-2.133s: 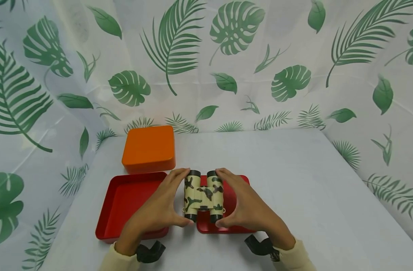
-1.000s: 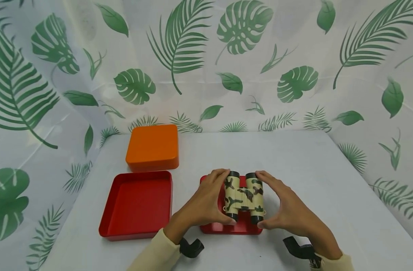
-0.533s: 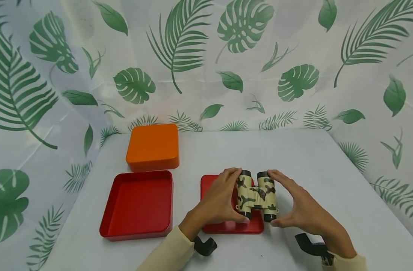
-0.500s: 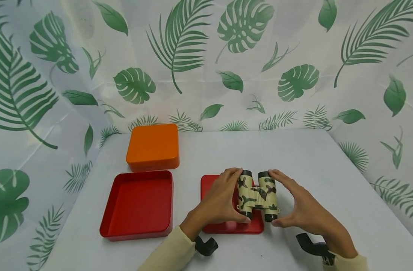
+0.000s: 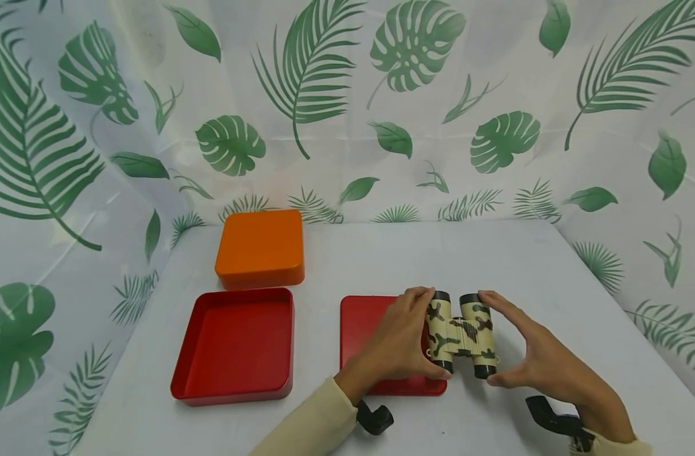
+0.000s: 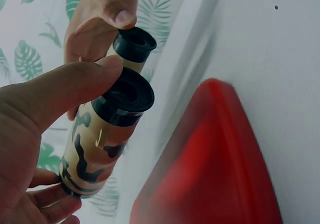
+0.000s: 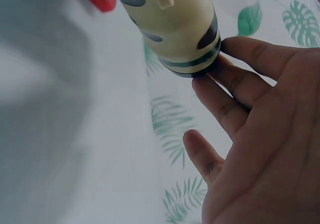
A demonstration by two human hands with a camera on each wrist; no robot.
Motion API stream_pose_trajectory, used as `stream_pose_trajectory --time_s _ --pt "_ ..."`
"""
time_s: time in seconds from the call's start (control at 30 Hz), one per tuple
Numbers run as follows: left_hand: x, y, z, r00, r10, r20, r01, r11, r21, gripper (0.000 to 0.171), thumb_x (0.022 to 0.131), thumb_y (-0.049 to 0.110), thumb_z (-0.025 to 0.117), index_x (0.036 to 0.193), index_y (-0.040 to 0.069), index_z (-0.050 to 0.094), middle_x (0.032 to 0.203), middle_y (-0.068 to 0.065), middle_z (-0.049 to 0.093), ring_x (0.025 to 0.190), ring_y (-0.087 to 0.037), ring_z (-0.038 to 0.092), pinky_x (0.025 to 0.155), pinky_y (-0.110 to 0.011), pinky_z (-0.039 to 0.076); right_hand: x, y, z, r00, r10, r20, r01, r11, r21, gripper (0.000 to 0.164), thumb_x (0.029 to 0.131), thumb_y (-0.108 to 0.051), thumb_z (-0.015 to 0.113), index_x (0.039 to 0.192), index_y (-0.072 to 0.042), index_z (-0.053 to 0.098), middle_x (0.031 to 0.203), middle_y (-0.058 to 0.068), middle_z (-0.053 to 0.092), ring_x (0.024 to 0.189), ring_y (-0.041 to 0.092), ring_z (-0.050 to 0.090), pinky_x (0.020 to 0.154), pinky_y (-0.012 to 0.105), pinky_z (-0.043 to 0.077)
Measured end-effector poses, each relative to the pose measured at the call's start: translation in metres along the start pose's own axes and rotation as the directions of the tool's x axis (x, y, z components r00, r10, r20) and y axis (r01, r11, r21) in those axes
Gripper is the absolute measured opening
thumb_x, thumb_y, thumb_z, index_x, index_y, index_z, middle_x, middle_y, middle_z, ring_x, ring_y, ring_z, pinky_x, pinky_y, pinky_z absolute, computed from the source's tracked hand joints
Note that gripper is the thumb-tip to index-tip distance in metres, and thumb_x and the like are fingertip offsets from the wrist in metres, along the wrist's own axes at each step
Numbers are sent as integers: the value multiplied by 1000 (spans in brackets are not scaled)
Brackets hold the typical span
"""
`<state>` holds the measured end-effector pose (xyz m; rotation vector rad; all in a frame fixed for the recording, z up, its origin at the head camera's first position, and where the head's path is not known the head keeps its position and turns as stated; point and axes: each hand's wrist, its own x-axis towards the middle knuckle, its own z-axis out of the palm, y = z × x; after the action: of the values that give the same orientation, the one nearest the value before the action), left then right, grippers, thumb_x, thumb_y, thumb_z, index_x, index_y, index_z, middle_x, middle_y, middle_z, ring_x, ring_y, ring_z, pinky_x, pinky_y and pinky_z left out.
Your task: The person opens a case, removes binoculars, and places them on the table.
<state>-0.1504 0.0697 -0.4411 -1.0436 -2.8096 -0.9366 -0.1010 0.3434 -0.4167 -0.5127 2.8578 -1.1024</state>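
A pair of camouflage binoculars (image 5: 463,335) with black ends is held between both hands, overlapping the right edge of the red lid (image 5: 356,329) in the head view. My left hand (image 5: 397,339) pinches the left barrel, thumb at the near end and fingers at the far end. The right hand (image 5: 552,361) grips the right barrel the same way. In the left wrist view the left thumb presses on the rim of a black eyepiece (image 6: 127,96), and the barrel stands tilted above the table. Fingertips of the right hand touch the dark-banded end of the barrel (image 7: 185,28) in the right wrist view.
A red open box (image 5: 233,348) lies to the left on the white table (image 5: 530,266). Right behind it sits an orange box (image 5: 261,247). A leaf-printed cloth (image 5: 325,152) closes off the back and sides.
Both hands have carried the binoculars to the right, from in front of the red lid's left side to past its right edge. The boxes and the lid have stayed put.
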Motion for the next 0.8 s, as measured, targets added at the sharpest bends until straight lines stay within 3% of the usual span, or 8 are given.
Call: stream_pose_trajectory --time_s 0.03,0.1,0.5,0.6,0.63,0.7,0.8 --pt "1 1 2 1000 2 -1 -2 1000 -1 132 68 59 96 169 15 25 165 -1 38 148 -16 43 121 -34 45 -2 3 -1 1000 -11 -3 11 1000 2 138 57 -16 105 169 -34 25 177 -4 23 151 -19 14 121 17 27" --pt "4 4 6 1000 5 1 -5 1000 2 131 68 60 96 169 15 25 165 -1 38 148 -16 43 120 -33 45 -5 8 -2 1000 -23 -11 23 1000 -9 138 57 -16 105 169 -32 26 176 -6 24 152 -19 14 103 -2 20" --pt "21 14 27 1000 12 -1 -12 998 57 129 67 66 93 167 14 30 163 0 41 144 -13 46 116 -29 47 -15 31 -12 1000 -23 7 23 999 26 135 61 -17 104 170 -26 24 177 4 23 151 -21 12 102 -4 16" --pt "26 17 33 1000 10 5 -10 997 79 129 68 68 92 167 13 31 162 1 41 144 -12 46 115 -29 48 -18 36 -13 1000 -18 12 17 999 45 135 62 -16 103 170 -26 23 178 3 22 151 -22 11 108 -1 11" --pt "27 18 36 1000 11 7 -11 996 87 129 68 68 92 166 13 31 162 1 41 144 -12 46 115 -29 48 -19 38 -14 1000 -12 16 11 998 55 134 63 -16 102 170 -27 23 178 3 21 150 -22 10 114 3 8" --pt "30 20 39 1000 10 10 -11 995 98 128 68 69 91 166 13 31 162 2 41 144 -11 45 116 -28 48 -21 42 -14 1000 1 24 -2 997 81 134 64 -16 102 171 -28 22 178 2 19 150 -22 10 127 22 4" --pt "34 23 44 1000 9 13 -10 994 106 128 68 70 91 166 13 32 162 3 41 144 -9 44 116 -27 47 -23 48 -16 999 19 30 -22 993 112 134 64 -15 101 171 -28 21 179 3 17 147 -24 10 129 66 2"
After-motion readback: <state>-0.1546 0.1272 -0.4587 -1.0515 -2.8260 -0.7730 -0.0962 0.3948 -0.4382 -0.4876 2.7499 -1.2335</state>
